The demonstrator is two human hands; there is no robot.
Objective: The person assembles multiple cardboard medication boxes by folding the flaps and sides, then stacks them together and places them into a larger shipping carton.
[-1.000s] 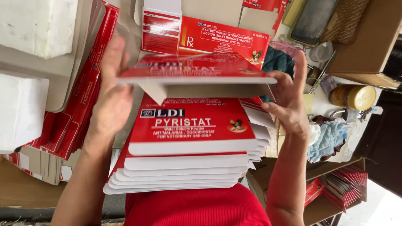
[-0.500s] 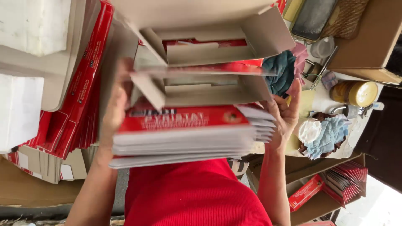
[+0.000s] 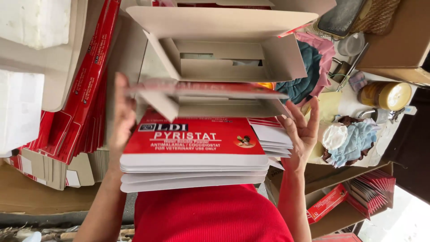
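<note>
— Tilted back flat since half a second ago: stack of flat red-and-white cartons [image 3: 192, 157], red printed face up again, long axis running 9 to 3 o'clock, white edges fanned toward 6.
— And above it?
— Opened grey-brown carton [image 3: 215, 49] at 12 o'clock, mouth facing the camera, flaps spread wide; a half-folded red carton [image 3: 206, 92] just under it, lying across the stack along the same 9-to-3 line.
— Hands?
— Left hand [image 3: 122, 112] at 9 o'clock, fingers straight and pressed flat against the half-folded carton's end. Right hand [image 3: 302, 130] at 3 o'clock, fingers spread, palm cupped against the stack's side. Pinching nothing, either one; clamping from both ends.
— Around them?
— More red flat cartons [image 3: 85, 94] leaning on edge at 9 o'clock, beside white foam blocks [image 3: 31, 22]. Yellow-lidded jar [image 3: 385, 95] at 2 o'clock, a blue cloth [image 3: 354, 141] at 3, a teal cloth [image 3: 300, 83] behind the open carton. Small red boxes in a brown cardboard box [image 3: 354, 197] at 4 o'clock.
</note>
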